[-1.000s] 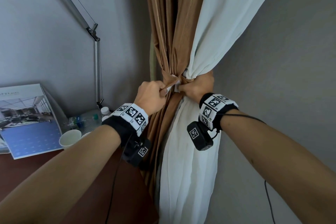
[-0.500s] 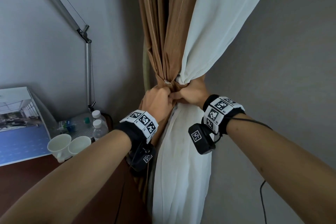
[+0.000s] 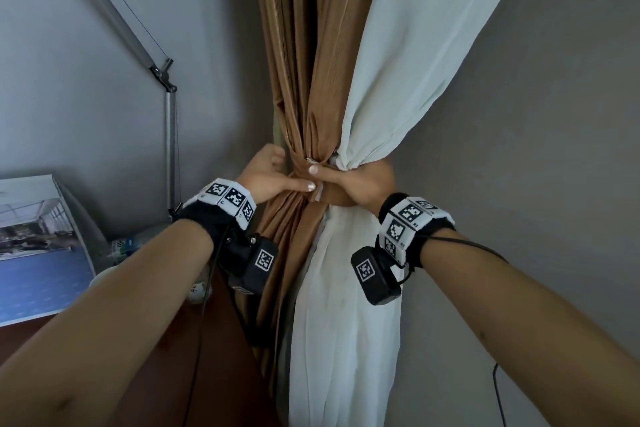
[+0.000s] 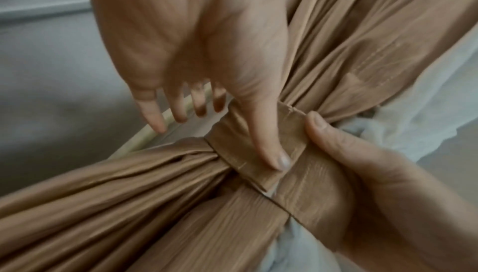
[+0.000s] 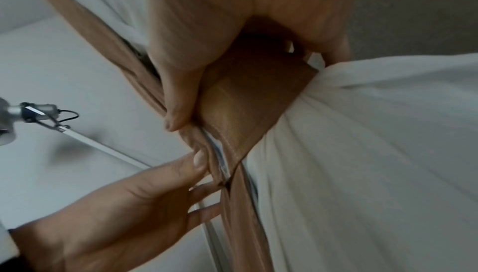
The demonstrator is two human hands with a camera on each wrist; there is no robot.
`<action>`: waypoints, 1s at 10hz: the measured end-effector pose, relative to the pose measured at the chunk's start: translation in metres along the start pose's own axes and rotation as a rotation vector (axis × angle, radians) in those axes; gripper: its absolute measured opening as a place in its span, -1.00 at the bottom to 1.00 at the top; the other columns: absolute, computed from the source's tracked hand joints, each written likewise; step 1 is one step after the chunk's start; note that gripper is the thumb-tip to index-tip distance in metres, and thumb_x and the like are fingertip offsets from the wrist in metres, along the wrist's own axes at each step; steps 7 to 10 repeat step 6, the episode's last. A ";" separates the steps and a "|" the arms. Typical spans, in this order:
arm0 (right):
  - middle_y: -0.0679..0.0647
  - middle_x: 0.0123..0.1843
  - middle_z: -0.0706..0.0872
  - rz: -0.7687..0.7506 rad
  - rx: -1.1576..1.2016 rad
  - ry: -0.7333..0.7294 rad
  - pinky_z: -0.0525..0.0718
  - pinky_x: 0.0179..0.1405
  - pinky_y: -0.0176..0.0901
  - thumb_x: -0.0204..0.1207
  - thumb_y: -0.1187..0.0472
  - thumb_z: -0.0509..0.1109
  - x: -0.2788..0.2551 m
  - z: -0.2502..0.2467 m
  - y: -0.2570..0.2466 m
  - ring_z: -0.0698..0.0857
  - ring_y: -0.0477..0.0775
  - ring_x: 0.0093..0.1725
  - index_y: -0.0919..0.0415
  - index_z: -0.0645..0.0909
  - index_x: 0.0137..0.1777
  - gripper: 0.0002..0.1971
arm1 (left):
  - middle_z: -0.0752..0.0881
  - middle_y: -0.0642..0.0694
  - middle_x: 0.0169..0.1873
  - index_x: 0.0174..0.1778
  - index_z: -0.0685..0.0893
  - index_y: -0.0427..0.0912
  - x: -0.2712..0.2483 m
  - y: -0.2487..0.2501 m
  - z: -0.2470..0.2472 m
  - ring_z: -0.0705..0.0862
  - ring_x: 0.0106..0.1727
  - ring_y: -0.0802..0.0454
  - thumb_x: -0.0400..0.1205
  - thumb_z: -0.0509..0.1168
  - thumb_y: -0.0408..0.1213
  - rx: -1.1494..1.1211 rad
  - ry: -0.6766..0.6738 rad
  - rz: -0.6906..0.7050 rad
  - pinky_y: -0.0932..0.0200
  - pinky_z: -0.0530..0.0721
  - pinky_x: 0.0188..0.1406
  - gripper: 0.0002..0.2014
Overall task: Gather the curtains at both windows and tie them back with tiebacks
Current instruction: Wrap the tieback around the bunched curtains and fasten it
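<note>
Brown tieback [image 4: 305,178] horizontal around upright curtains [image 3: 332,87], right hand [image 3: 360,180] gripping it

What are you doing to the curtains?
A person is tying them back. The brown curtain and the white curtain are bunched together, and a brown tieback is wrapped around the bunch. The right hand grips the band around the bundle, thumb on top. The left hand is spread open, with only its thumb pressing the band's overlapping end flat. Whether the band is fastened yet cannot be seen.
</note>
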State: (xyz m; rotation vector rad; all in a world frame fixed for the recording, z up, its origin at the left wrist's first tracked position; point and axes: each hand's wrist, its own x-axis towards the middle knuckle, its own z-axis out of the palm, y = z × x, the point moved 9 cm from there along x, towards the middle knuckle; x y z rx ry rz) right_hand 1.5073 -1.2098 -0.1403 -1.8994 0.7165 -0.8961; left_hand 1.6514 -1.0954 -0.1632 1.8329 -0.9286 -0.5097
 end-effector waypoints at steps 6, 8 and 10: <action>0.02 0.16 0.80 0.306 0.135 0.122 0.67 0.33 0.07 -0.03 0.37 0.77 -0.027 -0.049 0.007 0.74 0.05 0.21 0.20 0.67 0.27 -0.24 | 0.81 -0.02 -0.01 0.13 0.71 -0.13 0.011 0.019 0.046 0.75 0.11 0.01 0.11 0.70 -0.38 -0.078 -0.255 -0.036 0.13 0.68 0.19 -0.36; 0.02 0.16 0.80 0.306 0.135 0.122 0.67 0.33 0.07 -0.03 0.37 0.77 -0.027 -0.049 0.007 0.74 0.05 0.21 0.20 0.67 0.27 -0.24 | 0.81 -0.02 -0.01 0.13 0.71 -0.13 0.011 0.019 0.046 0.75 0.11 0.01 0.11 0.70 -0.38 -0.078 -0.255 -0.036 0.13 0.68 0.19 -0.36; 0.02 0.16 0.80 0.306 0.135 0.122 0.67 0.33 0.07 -0.03 0.37 0.77 -0.027 -0.049 0.007 0.74 0.05 0.21 0.20 0.67 0.27 -0.24 | 0.81 -0.02 -0.01 0.13 0.71 -0.13 0.011 0.019 0.046 0.75 0.11 0.01 0.11 0.70 -0.38 -0.078 -0.255 -0.036 0.13 0.68 0.19 -0.36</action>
